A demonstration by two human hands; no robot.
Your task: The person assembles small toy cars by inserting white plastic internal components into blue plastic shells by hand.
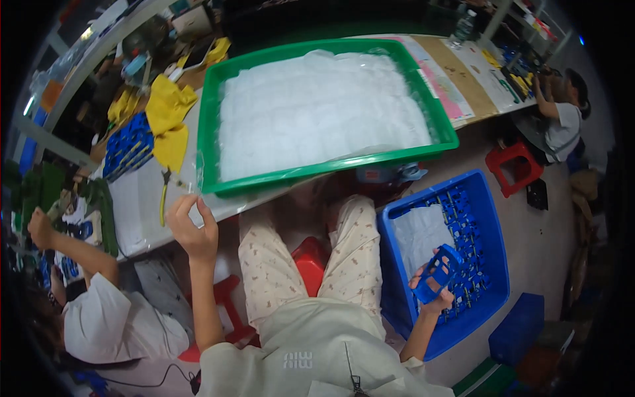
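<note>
Head view: at four o'clock the right hand [436, 303] grips a blue car-shaped shell [439, 275] over the blue bin [499, 255], inside its rim. At nine the left hand [193, 228] curls by the table [140, 218] edge; whether it pinches anything, I cannot tell. At twelve, a green tray [331, 165] reaches that edge. Open floor [546, 245] lies at three.

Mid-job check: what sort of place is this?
Probably a small hand-assembly workshop. A blue plastic bin full of similar blue parts stands at the person's right, yellow-handled pliers lie on the workbench, and a co-worker sits at the left.
</note>
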